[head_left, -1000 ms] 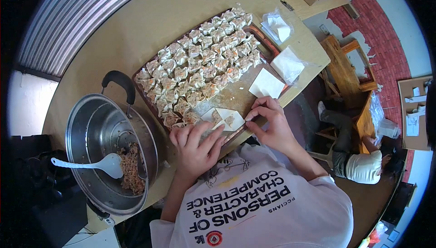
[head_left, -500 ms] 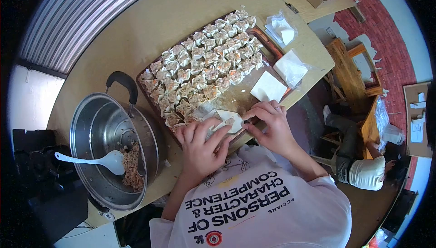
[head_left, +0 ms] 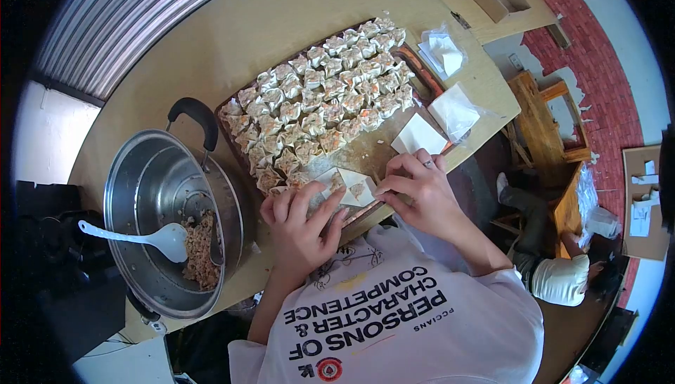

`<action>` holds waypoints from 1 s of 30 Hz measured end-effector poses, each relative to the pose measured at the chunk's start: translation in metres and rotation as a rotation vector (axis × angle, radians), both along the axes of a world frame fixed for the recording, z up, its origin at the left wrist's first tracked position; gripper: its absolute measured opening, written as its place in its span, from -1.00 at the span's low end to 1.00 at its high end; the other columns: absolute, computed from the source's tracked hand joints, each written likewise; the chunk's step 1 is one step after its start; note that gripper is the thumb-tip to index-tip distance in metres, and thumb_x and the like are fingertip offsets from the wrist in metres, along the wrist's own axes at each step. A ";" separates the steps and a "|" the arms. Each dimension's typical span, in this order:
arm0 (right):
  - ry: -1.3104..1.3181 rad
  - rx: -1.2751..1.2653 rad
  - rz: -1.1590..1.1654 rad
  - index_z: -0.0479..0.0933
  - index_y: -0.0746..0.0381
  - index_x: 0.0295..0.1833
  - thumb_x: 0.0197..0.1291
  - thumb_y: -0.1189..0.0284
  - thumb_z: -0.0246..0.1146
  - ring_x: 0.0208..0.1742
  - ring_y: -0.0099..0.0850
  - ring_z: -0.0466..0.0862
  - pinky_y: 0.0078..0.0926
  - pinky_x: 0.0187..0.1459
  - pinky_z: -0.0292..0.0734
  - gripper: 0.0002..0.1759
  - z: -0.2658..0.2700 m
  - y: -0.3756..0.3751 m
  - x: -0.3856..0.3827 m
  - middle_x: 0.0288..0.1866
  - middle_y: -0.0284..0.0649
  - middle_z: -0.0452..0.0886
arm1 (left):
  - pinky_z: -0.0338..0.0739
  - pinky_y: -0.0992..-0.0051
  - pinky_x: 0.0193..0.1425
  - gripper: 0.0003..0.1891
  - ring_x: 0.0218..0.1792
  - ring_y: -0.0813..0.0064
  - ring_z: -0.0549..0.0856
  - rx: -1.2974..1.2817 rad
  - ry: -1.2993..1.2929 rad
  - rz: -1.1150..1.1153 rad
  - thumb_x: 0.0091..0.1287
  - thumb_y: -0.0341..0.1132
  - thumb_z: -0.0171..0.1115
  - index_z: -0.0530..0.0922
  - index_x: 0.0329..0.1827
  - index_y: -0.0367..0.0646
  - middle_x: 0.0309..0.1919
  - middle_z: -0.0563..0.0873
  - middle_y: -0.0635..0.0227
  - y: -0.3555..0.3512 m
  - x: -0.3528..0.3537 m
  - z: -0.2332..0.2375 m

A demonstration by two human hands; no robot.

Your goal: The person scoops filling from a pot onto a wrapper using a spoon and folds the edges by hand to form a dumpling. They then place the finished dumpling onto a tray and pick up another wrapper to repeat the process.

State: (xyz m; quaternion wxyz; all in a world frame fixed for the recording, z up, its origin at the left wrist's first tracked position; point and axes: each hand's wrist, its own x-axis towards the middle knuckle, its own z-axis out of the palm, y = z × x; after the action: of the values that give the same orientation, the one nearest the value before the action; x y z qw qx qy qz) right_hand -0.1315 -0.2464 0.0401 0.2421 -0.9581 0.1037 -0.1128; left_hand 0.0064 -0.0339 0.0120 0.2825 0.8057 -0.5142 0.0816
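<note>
Two white dumpling wrappers (head_left: 361, 182) lie side by side at the tray's near edge, each with a smear of meat filling. My left hand (head_left: 299, 226) rests over the left one, its fingers spread and fingertips close to the filling. My right hand (head_left: 420, 193) has thumb and forefinger pinched at the right wrapper's outer corner. Rows of open-topped dumplings (head_left: 320, 96) fill most of the tray (head_left: 383, 141). A stack of square wrappers (head_left: 419, 135) sits on the tray just beyond my right hand.
At the left stands a deep metal pot (head_left: 158, 173) with meat filling (head_left: 202, 254) and a white ladle (head_left: 165, 242). Bagged wrappers (head_left: 453, 111) and another plastic packet (head_left: 443, 53) lie to the right. Another person (head_left: 559, 278) sits at the far right.
The right wrapper's corner, raised at my right fingertips before, now lies flatter, showing more filling. My left hand has shifted slightly left, and the view has moved a little.
</note>
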 end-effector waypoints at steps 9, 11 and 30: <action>-0.077 0.002 0.314 0.70 -0.01 -0.15 0.15 0.40 0.52 0.16 -0.25 0.53 -0.17 0.10 0.34 -0.83 -0.002 -0.015 0.040 0.07 -0.38 0.56 | 0.21 0.10 0.35 -0.64 0.17 0.29 0.47 0.015 -0.010 0.002 0.26 -0.20 0.48 0.82 0.15 0.18 0.16 0.64 0.50 0.005 -0.003 -0.002; -0.056 0.024 0.340 0.71 0.01 -0.14 0.15 0.39 0.53 0.18 -0.22 0.53 -0.15 0.14 0.35 -0.82 -0.006 -0.017 0.047 0.09 -0.37 0.57 | 0.21 0.11 0.35 -0.64 0.16 0.29 0.47 0.007 -0.011 0.002 0.26 -0.20 0.48 0.82 0.15 0.18 0.16 0.64 0.50 0.005 -0.004 -0.004; -0.006 0.219 0.448 0.69 0.06 -0.16 0.19 0.45 0.52 0.14 -0.19 0.54 -0.18 0.18 0.43 -0.84 -0.016 -0.024 0.065 0.02 -0.27 0.54 | 0.24 0.03 0.32 -0.66 0.19 0.33 0.50 0.007 0.031 0.002 0.30 -0.15 0.44 0.81 0.15 0.19 0.19 0.65 0.50 0.006 -0.005 -0.010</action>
State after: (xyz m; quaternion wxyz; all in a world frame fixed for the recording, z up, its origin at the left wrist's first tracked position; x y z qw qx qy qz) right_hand -0.0661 -0.2699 0.0239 0.3638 -0.9248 -0.1005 -0.0474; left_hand 0.0019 -0.0275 0.0018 0.2874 0.8085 -0.5091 0.0677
